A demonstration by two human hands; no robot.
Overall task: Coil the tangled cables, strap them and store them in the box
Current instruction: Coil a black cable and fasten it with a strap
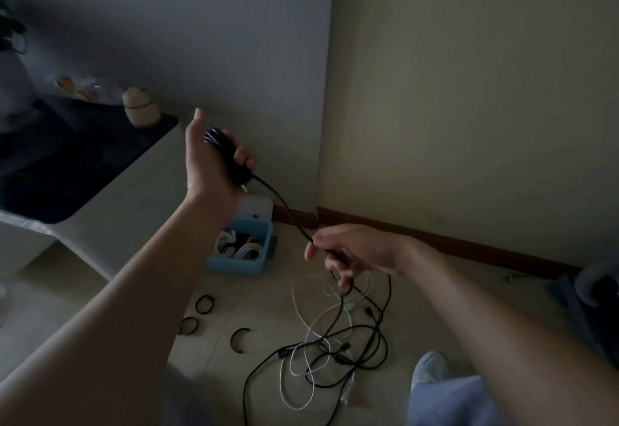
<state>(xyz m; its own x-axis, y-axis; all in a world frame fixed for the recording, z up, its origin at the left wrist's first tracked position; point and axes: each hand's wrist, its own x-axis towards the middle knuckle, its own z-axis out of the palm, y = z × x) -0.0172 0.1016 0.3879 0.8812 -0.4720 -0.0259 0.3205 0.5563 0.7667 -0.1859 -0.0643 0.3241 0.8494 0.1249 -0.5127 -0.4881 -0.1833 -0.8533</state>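
My left hand [214,157] is raised and grips a partly wound coil of black cable [225,154], fingers curled round it. The free length of that black cable [284,207] runs down to my right hand [351,251], which holds it between curled fingers. Below, a tangle of black and white cables [335,342] lies on the floor. A light blue box [239,266] stands open on the floor with coiled white cables [234,244] inside. Three black straps [205,304] [189,325] [239,342] lie on the tiles in front of the box.
A white cabinet with a dark top [67,164] stands at the left, carrying a small round jar [140,109]. The wall corner and brown skirting [435,241] run behind. A dark object [589,308] sits at the right edge. My knee and shoe [432,372] are at bottom right.
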